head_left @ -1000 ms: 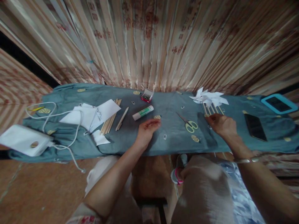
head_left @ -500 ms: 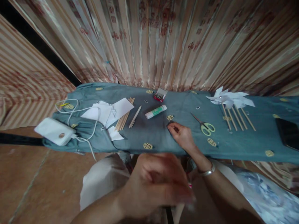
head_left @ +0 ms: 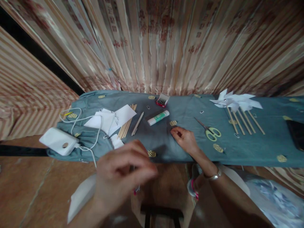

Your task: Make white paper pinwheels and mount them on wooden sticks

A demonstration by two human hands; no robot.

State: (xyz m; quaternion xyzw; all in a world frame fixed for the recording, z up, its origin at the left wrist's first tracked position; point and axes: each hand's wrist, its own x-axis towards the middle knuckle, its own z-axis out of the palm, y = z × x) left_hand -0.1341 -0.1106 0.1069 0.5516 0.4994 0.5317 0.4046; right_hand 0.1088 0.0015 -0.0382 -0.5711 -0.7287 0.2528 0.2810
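Note:
My left hand [head_left: 121, 174] is raised off the table close to the camera and is smeared by motion; its fingers curl inward and I cannot make out whether they hold anything. My right hand [head_left: 186, 139] rests on the blue-grey cloth [head_left: 249, 148] with its fingers loosely bent and nothing in them. Its fingertips lie just below a green and white glue stick [head_left: 158, 117]. Yellow-handled scissors [head_left: 210, 130] lie a little to its right.
White paper pinwheels [head_left: 235, 100] on wooden sticks [head_left: 244, 118] lie at the right. At the left are a stick bundle [head_left: 127, 125], white paper pieces [head_left: 111, 118], and a white power bank [head_left: 58, 141] with its cable. A small red box [head_left: 162, 100] stands by the curtain.
My right hand has moved from the pinwheel sticks left to the table's middle. My left hand has lifted off the cloth toward the camera. The view has shifted left.

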